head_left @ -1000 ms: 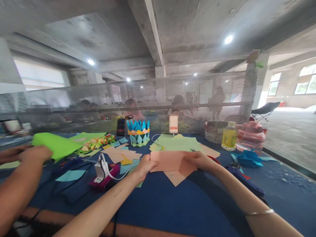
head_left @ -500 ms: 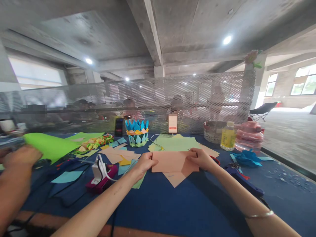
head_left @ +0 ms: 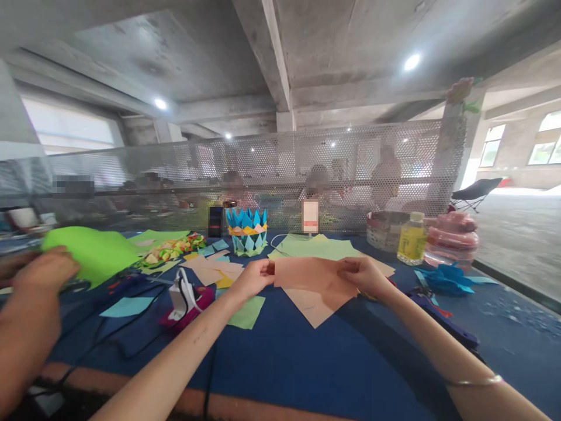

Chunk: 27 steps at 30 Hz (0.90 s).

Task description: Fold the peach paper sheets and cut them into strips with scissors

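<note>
A sheet of light orange paper (head_left: 307, 272) is stretched level between my two hands above the table. My left hand (head_left: 254, 279) has its fingers curled at the sheet's left edge. The thumb and fingers of my right hand (head_left: 363, 276) pinch the sheet near its right end. Below it lies a peach paper (head_left: 314, 313) with one corner pointing toward me. A stack of pale green paper (head_left: 313, 245) is just beyond. Near my left forearm sits a green paper square (head_left: 248, 313).
Left of me, another person's hands (head_left: 46, 270) hold bright green paper (head_left: 94, 254). A charger on a purple power strip (head_left: 179, 301), black cords and a folded-paper basket (head_left: 246, 234) stand left. A yellow bottle (head_left: 411, 241), a pink jug (head_left: 451, 241) and blue-handled pliers (head_left: 447, 324) are right.
The held sheet has risen slightly, and its lower edge has tilted away, showing more of the peach paper beneath. My left fingers have shifted at its edge. The whole view has shifted slightly.
</note>
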Available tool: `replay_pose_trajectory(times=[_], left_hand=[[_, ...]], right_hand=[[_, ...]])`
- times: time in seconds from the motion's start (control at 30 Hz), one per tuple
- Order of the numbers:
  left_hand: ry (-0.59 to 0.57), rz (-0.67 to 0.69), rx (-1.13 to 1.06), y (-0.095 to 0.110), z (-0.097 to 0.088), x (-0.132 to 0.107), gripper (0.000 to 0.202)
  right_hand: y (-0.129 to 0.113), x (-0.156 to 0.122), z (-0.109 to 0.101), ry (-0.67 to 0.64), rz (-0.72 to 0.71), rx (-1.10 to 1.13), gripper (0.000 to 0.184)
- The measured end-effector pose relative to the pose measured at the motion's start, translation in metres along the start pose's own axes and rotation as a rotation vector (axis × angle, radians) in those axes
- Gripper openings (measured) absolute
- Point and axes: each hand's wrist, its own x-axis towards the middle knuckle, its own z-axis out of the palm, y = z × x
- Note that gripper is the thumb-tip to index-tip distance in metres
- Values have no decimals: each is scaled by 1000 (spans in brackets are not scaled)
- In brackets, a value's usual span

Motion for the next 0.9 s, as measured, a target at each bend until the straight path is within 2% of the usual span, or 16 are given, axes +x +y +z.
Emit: replay_pose_trajectory(times=[0.1,0.2,0.33,0.4,0.6,0.73,0.9], left_hand=[[-40,2,252,1,-26,-9,37],[-114,-39,484,-1,-41,-22,40],[-179,-74,670,-3,-46,-28,44],[-205,-95,713,-3,-46,-26,39],[-153,-65,680,2,-48,-22,8],[-125,-44,594,5,-49,-21,11],[54,0,436,7,-41,-9,24]], right_hand=[[-1,-1,-2,12,34,63,25],[-4,-2,-2,19,65,126,27],[-6,-3,0,9,97,187,29],[-7,-4,0,-2,109,206,30],[-4,-2,0,-21,139,242,29],[-2,-2,0,-32,149,241,31],[1,-2,0,-66,155,204,36]])
